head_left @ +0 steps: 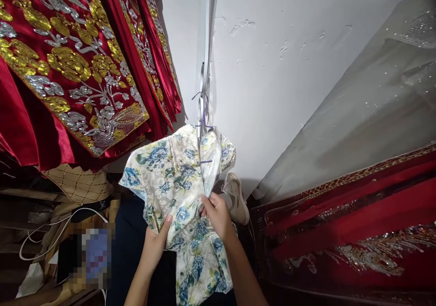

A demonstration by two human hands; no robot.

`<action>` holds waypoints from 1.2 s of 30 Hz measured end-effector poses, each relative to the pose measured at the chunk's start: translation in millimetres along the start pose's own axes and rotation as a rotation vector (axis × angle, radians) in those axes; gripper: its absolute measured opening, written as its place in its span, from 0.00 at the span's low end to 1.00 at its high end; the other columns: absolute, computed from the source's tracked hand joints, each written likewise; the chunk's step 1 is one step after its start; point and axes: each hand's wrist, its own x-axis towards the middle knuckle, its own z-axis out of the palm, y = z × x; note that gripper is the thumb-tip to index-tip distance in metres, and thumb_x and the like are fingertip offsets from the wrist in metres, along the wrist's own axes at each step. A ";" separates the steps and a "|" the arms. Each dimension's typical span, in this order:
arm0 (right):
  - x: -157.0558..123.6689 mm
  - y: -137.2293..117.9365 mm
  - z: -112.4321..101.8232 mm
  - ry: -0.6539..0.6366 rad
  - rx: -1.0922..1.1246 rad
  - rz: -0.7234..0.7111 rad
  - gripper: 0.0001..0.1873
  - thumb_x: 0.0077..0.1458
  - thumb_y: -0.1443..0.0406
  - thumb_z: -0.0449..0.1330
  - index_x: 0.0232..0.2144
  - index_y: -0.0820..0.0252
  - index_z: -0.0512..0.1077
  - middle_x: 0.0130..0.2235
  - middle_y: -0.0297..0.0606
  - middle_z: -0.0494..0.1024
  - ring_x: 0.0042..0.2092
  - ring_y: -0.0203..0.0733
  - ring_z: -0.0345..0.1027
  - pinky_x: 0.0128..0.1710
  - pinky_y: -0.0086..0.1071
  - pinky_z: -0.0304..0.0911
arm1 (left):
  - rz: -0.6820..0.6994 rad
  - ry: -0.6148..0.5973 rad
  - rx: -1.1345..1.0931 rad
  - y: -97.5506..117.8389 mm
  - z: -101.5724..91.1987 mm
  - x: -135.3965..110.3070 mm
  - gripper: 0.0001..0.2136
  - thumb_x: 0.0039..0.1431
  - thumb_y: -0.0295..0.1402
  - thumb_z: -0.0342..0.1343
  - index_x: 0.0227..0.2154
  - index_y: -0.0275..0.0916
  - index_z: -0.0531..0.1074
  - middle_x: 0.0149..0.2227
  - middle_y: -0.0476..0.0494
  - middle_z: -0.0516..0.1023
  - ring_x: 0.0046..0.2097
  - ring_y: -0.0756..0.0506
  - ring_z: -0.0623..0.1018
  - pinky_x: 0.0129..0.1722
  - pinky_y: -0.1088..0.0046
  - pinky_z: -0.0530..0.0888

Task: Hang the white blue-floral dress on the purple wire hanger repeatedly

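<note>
A short-sleeved dress (pixel 185 183), cream with blue flowers and yellow-green leaves, hangs on a thin purple hanger (pixel 205 110) in front of me. Its front is partly open below the neck, showing the pale lining. My left hand (pixel 158 240) grips the dress at its side near the waist, thumb on top and the other fingers hidden behind the cloth. At the open front edge, my right hand (pixel 216 213) pinches the fabric between thumb and fingers. The lower part of the dress drapes down between my forearms.
Red garments with gold and silver sequins (pixel 71 65) hang at upper left. A white strap (pixel 206 37) runs down the wall behind the hanger. Sheer sparkling fabric (pixel 340 128) and a red beaded garment (pixel 354 247) are at right. A beige shoe (pixel 236 199) and white cable (pixel 64 226) lie low.
</note>
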 end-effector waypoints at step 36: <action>31.1 -173.5 -7.5 -0.087 0.236 -0.411 0.08 0.58 0.66 0.56 0.34 0.54 0.57 0.27 0.29 0.75 0.23 0.31 0.66 0.25 0.26 0.62 | 0.467 -0.658 0.365 104.4 62.3 43.4 0.04 0.63 0.33 0.56 0.39 0.41 0.72 0.33 0.47 0.77 0.34 0.47 0.75 0.34 0.73 0.69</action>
